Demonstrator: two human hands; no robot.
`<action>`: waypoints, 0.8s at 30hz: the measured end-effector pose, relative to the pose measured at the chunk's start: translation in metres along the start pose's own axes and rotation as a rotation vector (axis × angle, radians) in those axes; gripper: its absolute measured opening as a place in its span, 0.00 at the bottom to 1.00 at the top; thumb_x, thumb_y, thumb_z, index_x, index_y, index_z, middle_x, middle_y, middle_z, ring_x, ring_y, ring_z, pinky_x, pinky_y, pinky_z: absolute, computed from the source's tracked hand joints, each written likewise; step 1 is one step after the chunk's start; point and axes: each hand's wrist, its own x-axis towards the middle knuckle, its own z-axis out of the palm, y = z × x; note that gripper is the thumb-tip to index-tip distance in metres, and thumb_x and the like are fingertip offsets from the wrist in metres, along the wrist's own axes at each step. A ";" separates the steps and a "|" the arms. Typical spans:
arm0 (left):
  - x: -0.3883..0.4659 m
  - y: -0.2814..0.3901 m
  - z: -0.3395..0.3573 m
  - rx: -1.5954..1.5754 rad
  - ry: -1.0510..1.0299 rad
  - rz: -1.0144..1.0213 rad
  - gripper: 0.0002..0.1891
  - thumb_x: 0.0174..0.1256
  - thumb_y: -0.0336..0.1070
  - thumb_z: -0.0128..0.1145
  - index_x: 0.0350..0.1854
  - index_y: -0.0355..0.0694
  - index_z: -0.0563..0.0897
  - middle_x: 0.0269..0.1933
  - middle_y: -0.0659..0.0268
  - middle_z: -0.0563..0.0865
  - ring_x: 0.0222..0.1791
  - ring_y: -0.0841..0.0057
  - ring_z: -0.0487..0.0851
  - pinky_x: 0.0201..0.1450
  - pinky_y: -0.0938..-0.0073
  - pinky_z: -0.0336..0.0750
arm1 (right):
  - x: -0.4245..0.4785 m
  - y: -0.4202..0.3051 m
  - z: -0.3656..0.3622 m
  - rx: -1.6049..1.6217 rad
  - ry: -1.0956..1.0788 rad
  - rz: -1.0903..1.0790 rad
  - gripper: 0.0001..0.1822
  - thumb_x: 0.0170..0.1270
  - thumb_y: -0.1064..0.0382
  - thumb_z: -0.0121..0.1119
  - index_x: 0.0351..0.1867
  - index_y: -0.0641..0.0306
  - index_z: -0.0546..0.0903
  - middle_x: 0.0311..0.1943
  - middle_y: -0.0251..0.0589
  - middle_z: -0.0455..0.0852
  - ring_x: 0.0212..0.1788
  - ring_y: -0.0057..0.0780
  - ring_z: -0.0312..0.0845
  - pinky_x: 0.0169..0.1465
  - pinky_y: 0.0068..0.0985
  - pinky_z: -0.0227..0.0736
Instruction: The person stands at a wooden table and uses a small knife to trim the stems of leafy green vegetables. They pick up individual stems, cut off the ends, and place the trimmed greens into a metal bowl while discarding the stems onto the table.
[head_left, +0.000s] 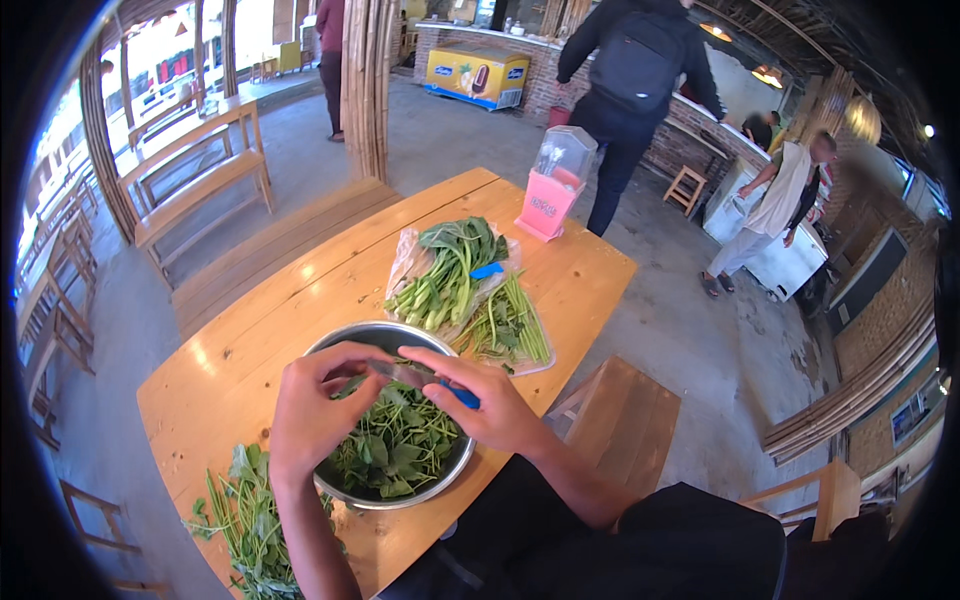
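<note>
My right hand (487, 397) grips a small knife by its blue handle (461, 394), and the blade (405, 372) points left. Near the blade's tip, the curled fingers of my left hand (319, 409) come close to the metal; whether they pinch anything is hidden. Both hands hover over a steel bowl (409, 501) holding cut leafy greens (397, 450) and short stems. Left of the bowl lies a bunch of leafy greens (251, 517), partly behind my left forearm. Beyond the bowl, more leafy greens (450, 270) and trimmed stems (510, 322) rest on a clear plastic bag (401, 259).
A pink dispenser with a clear lid (555, 187) stands at the far end of the wooden table (300, 300). Wooden benches (622, 420) flank the table. A person with a backpack (637, 67) is just beyond it; another person (784, 195) stands by a white chest freezer (787, 255).
</note>
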 end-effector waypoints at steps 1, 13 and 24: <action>0.000 -0.002 -0.003 0.100 0.011 0.009 0.11 0.64 0.28 0.67 0.48 0.37 0.91 0.39 0.65 0.94 0.44 0.74 0.93 0.53 0.72 0.83 | 0.000 0.000 0.000 -0.001 -0.012 0.010 0.25 0.77 0.67 0.63 0.73 0.62 0.78 0.63 0.43 0.88 0.52 0.29 0.86 0.56 0.28 0.78; -0.004 -0.014 -0.020 0.288 -0.081 0.081 0.11 0.62 0.25 0.68 0.46 0.33 0.90 0.41 0.59 0.95 0.41 0.68 0.95 0.50 0.70 0.86 | 0.002 0.010 -0.004 -0.196 0.083 -0.225 0.24 0.72 0.70 0.67 0.69 0.53 0.83 0.43 0.42 0.89 0.42 0.40 0.87 0.46 0.34 0.81; -0.021 -0.003 -0.046 0.365 0.103 0.082 0.09 0.65 0.29 0.67 0.44 0.35 0.91 0.41 0.59 0.95 0.42 0.67 0.94 0.47 0.69 0.84 | -0.012 0.005 -0.001 -0.115 -0.033 -0.081 0.27 0.72 0.68 0.67 0.71 0.49 0.82 0.36 0.41 0.84 0.34 0.36 0.82 0.39 0.32 0.77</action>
